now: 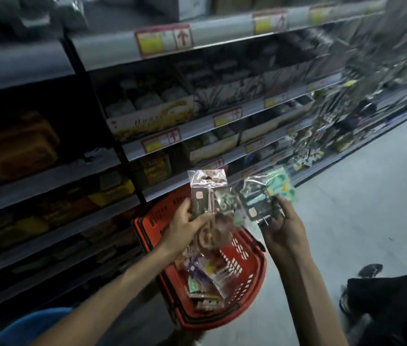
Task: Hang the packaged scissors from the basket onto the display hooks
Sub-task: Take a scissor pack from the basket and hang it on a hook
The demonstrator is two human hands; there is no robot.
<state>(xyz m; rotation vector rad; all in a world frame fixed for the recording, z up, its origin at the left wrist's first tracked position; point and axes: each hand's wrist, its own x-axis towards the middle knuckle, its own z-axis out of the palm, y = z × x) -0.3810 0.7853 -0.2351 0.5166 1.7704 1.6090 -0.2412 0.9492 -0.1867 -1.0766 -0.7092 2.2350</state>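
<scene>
Just above the slotted red plastic basket (247,268), the left hand (187,226) pinched a glossy clear packet of brown-handled scissors (207,193); the right hand (284,228) curled its fingers (281,204) round a crinkled packet of mint-green scissors (264,196). More packets (205,283) lay inside.

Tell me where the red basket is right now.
In the head view the red basket sits on the floor at lower centre, directly beneath the left hand and right hand, beside the foot of the shelving on its left.

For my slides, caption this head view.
Left hand and right hand each hold packaged scissors above a red basket by shelves.
</scene>
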